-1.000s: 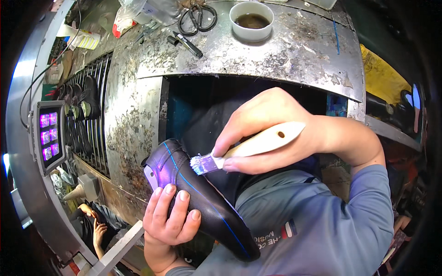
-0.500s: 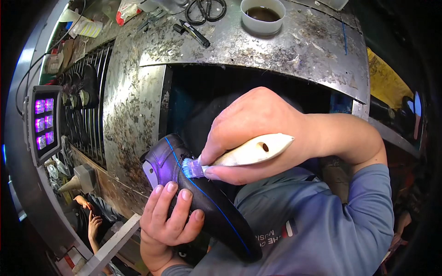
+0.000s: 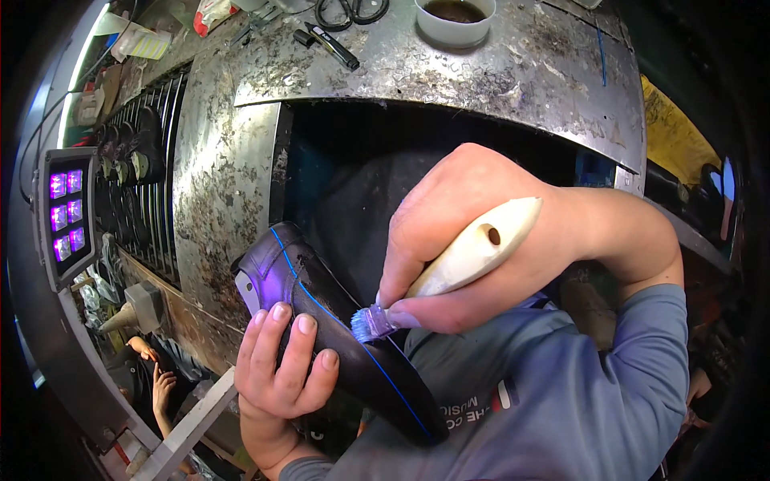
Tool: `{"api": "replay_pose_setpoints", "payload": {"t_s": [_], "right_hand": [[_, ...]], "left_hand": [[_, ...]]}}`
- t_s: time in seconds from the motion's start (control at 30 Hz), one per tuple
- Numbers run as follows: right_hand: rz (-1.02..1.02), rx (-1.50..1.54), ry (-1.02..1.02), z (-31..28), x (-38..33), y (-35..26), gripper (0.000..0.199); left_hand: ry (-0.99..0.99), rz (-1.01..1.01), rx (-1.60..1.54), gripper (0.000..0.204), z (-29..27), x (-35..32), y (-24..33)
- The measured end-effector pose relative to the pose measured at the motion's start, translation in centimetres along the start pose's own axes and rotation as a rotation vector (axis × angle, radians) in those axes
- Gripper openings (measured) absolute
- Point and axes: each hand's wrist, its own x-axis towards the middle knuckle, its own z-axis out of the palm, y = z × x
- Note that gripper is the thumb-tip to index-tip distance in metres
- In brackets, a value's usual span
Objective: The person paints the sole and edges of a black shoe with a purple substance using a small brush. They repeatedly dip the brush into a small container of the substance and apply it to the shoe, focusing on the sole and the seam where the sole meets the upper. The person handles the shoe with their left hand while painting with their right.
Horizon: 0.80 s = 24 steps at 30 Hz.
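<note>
A black shoe upper (image 3: 321, 280) slants across the middle, one end at upper left and the other at lower right near my shirt. A thin line glowing blue runs along its length. My left hand (image 3: 285, 365) grips the shoe from the lower left, four fingers lying across its side; the thumb is hidden. Pinched in my right hand (image 3: 473, 232) is a brush (image 3: 481, 244) with a pale handle pierced by a hole. Its bristles (image 3: 370, 322) rest on the shoe by the blue line, about midway along.
A lamp (image 3: 68, 210) with purple lights stands at left. On the stained metal bench (image 3: 513, 96) are a bowl of dark liquid (image 3: 453, 32), a black marker (image 3: 333, 48) and scissors (image 3: 349, 12). Shoes (image 3: 144, 144) sit on a rack. Another person's hands (image 3: 160, 381) show at lower left.
The brush in my right hand has slid down and right along the blue line, toward the shoe's lower end. My left hand and the shoe have shifted slightly left and up.
</note>
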Motion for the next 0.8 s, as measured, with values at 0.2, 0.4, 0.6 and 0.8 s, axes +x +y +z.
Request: {"api": "replay_pose_setpoints", "payload": {"t_s": [0.2, 0.4, 0.6, 0.8], "right_hand": [[-0.053, -0.074, -0.016, -0.3, -0.4, -1.0, 0.01], [-0.107, -0.157, -0.049, -0.6, -0.5, -2.0, 0.009], [-0.131, -0.171, -0.066, -0.8, -0.7, -2.9, 0.01], [-0.178, -0.164, -0.037, -1.0, -0.8, -3.7, 0.011]], "left_hand": [[0.003, -0.008, 0.019, 0.031, 0.5, 0.3, -0.5], [0.015, -0.038, 0.051, 0.028, 1.1, 0.6, -1.0], [0.026, -0.091, 0.064, 0.022, 1.9, 0.5, -1.4], [0.007, -0.194, 0.014, 0.026, 2.0, 0.6, -1.5]]}}
